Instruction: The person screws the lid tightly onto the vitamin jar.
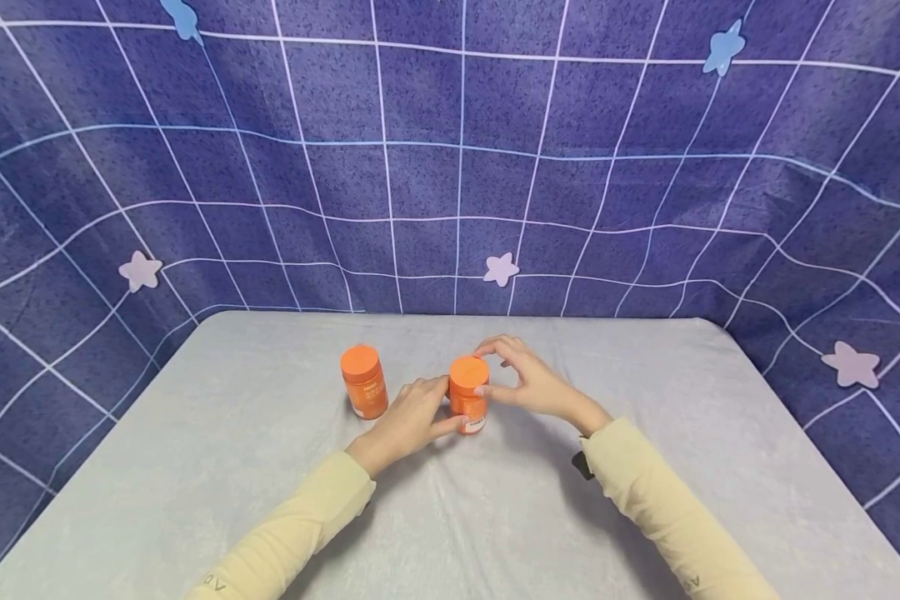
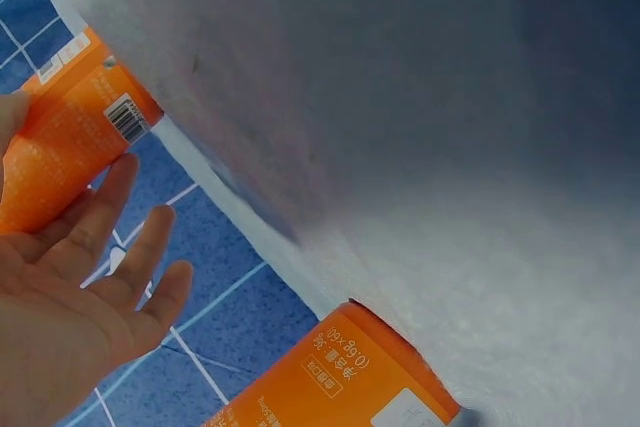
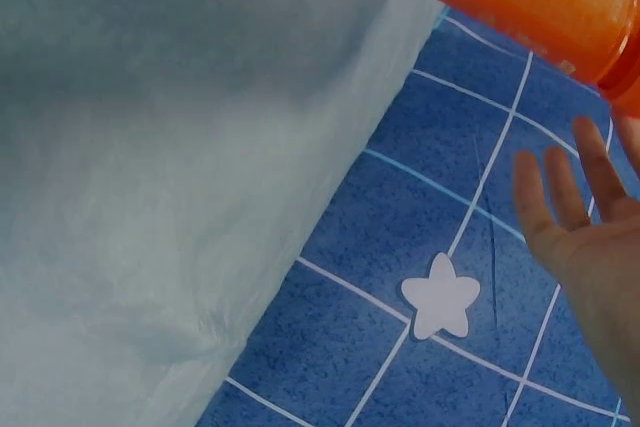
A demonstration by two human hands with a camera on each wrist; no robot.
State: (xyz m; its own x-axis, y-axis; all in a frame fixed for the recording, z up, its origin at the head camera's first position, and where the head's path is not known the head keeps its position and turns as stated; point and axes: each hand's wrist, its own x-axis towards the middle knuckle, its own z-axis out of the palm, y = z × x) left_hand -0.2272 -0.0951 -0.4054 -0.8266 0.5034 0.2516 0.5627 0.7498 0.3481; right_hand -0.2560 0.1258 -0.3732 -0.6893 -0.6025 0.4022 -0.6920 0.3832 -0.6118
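Observation:
Two orange plastic bottles with orange screw caps stand upright on the table. My left hand (image 1: 412,412) holds the body of the right-hand bottle (image 1: 468,405), thumb in front and index finger at its left side. In the left wrist view that bottle (image 2: 70,142) shows a barcode label, and the other fingers of the left hand (image 2: 95,292) spread away from it. At the cap (image 1: 468,372), my right hand (image 1: 532,382) pinches with thumb and index finger; its remaining fingers extend loosely in the right wrist view. The second bottle (image 1: 365,392) stands left of the left hand, untouched.
A pale grey cloth covers the table (image 1: 270,492). Behind it and at the sides hangs a dark blue curtain (image 1: 420,183) with a light grid and star shapes. In the left wrist view, the second bottle (image 2: 330,377) is close to the left hand's outer side.

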